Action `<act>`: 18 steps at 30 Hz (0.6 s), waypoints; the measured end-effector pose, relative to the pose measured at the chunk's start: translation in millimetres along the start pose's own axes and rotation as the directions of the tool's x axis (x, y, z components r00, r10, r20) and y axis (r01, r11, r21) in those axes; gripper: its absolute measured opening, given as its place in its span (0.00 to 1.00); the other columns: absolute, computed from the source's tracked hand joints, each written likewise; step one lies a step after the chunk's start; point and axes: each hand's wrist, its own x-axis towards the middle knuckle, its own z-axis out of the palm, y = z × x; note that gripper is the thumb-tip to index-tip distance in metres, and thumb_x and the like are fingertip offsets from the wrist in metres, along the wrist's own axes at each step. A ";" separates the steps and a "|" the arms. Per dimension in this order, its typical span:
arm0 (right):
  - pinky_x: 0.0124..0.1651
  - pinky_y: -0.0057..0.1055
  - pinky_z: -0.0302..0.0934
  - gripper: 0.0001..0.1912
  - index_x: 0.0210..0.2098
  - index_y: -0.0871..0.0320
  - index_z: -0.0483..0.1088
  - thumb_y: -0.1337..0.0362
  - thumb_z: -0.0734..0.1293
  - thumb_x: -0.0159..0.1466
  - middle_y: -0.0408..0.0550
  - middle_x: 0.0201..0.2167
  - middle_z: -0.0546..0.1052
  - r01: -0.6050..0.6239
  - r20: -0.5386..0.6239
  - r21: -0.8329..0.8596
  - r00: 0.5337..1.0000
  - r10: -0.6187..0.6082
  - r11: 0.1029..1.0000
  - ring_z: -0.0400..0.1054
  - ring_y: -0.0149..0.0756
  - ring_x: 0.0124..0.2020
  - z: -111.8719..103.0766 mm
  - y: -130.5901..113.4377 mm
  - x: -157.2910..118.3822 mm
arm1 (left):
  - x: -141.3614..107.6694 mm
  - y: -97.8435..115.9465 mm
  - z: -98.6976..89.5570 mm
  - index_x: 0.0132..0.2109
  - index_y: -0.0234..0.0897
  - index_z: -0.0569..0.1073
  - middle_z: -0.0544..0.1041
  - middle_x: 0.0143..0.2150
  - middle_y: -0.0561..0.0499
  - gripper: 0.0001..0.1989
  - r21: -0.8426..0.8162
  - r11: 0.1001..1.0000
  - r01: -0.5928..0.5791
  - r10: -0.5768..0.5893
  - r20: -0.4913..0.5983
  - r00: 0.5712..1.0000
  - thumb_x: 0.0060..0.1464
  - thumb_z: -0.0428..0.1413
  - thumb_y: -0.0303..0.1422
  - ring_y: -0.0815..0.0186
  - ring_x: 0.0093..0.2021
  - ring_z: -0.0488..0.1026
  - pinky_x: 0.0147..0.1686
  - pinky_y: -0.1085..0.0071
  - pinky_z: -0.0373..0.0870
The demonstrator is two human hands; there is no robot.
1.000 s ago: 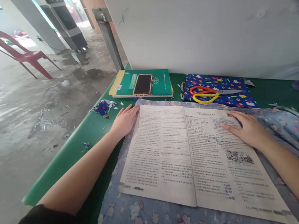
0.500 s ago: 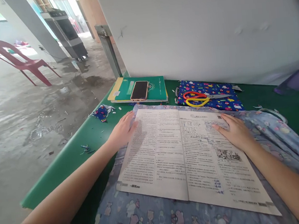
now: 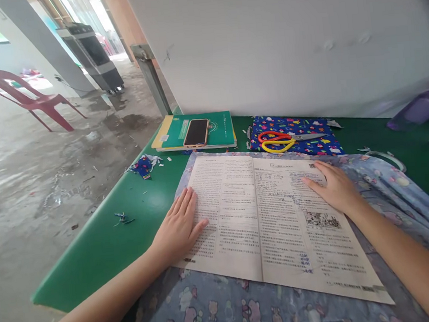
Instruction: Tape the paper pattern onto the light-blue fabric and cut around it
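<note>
"On a green table, as the head view shows, an open book lies face up over a pale blue cloth printed with cartoon animals."

"Where are the hands?"

"The left hand lies flat along the left page's outer edge, fingers straight and side by side, thumb stretched away onto the print. The right hand rests at the right page's upper outer corner, thumb and fingers spread wide."

"Any writing?"

"Blue handwriting marks the right page, among the print, near a small picture."

"And behind the book?"

"Scissors, one handle red and the other yellow, lie across a folded dark blue cloth. To their left, a phone sits screen up on a stack of books, the top one mostly green. A fabric scrap lies near the table's left edge."

"Farther off?"

"A purple bottle at far right, by the white wall; whether it stands or leans is hard to tell. Left of the table, a red chair stands on the concrete floor."
</note>
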 end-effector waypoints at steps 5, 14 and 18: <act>0.62 0.50 0.56 0.36 0.61 0.59 0.61 0.40 0.56 0.63 0.56 0.63 0.64 -0.033 0.046 0.066 0.999 0.030 0.997 0.59 0.53 0.62 -4.7 -11.8 -4.1 | 7.4 -12.2 -2.2 0.69 0.23 0.49 0.44 0.72 0.37 0.38 0.064 0.998 -0.030 0.029 0.026 0.999 0.65 0.35 0.51 0.55 0.71 0.39 0.68 0.56 0.48; 0.63 0.50 0.55 0.37 0.62 0.60 0.59 0.41 0.57 0.63 0.58 0.64 0.61 -0.024 0.033 0.065 0.999 0.022 0.998 0.57 0.54 0.63 0.6 -30.6 -5.7 | 16.8 -46.8 -0.5 0.70 0.26 0.47 0.43 0.72 0.40 0.37 0.107 0.993 -0.050 0.048 0.024 0.999 0.65 0.34 0.50 0.58 0.72 0.40 0.68 0.56 0.46; 0.63 0.49 0.55 0.37 0.62 0.60 0.58 0.42 0.57 0.63 0.59 0.64 0.61 -0.041 0.030 0.072 0.999 0.039 0.997 0.57 0.55 0.63 1.6 -34.4 -5.4 | 17.0 -59.7 0.6 0.70 0.29 0.44 0.43 0.72 0.42 0.36 0.107 0.993 -0.049 0.045 0.034 0.998 0.65 0.35 0.50 0.58 0.72 0.40 0.69 0.55 0.44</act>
